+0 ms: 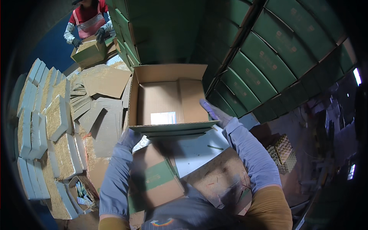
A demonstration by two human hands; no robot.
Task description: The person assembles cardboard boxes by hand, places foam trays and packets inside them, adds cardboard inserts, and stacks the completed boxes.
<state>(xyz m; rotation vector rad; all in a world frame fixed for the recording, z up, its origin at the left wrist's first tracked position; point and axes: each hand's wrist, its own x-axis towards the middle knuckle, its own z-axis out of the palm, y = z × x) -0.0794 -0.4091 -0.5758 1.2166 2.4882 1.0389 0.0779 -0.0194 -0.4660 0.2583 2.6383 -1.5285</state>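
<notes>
An open cardboard box (153, 69), brown inside and green outside, is in front of me. A small printed sheet (163, 118) lies on its bottom, near the close wall. My left hand (131, 138) grips the box at its near left corner, the fingers partly hidden beneath it. On the other side my right hand (215, 112) is closed on the near right edge, with the thumb along the side wall. Other green cardboard edges show just under the near wall. Below them lie folded cardboard sheets (155, 174) with a green band, on a white tabletop (195, 155).
Green boxes (249, 69) are stacked high ahead and to the right. At left stand white trays (59, 119) filled with straw-coloured shreds, beside loose cardboard pieces (105, 80). Egg trays (283, 153) sit at right. A co-worker (90, 23) handles another box (90, 53) at far left.
</notes>
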